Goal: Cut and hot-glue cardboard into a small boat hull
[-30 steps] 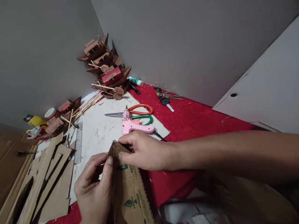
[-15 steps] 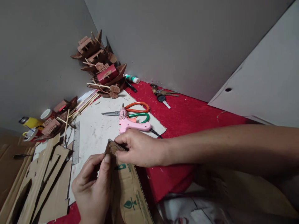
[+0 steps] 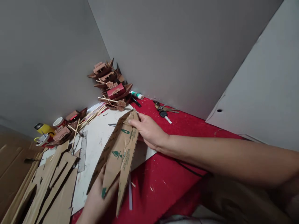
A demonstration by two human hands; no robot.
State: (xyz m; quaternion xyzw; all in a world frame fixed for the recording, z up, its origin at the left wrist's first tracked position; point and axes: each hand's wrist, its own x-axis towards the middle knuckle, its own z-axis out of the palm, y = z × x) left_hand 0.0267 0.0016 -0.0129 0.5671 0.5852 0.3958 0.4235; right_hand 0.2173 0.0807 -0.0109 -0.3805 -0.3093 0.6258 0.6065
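Far left is crowded: cut cardboard scraps (image 3: 50, 183) overlap the white board's (image 3: 98, 140) left edge, with a metal ruler (image 3: 82, 151) lying along them. Behind those sits a small cup (image 3: 59, 121) and a mug (image 3: 42, 139); whatever is in them is too small to make out.

The left hand (image 3: 94, 200) is under the wide near end of the folded cardboard piece (image 3: 120, 149). Its fingers are hidden behind the flaps, so I can't tell the grip. The piece is held up off the board, and its long axis runs from bottom left, near the person, up and away. The pointed tip aims at the pile of little model boats (image 3: 112, 88) in the wall corner, and the two flaps spread apart at the near end.

The right hand (image 3: 149, 130) pinches that tip between its fingertips. Right of it, the red cloth (image 3: 177, 174) is mostly open, with keys (image 3: 163, 109) near the wall and a grey panel (image 3: 261, 93) leaning at the far right.
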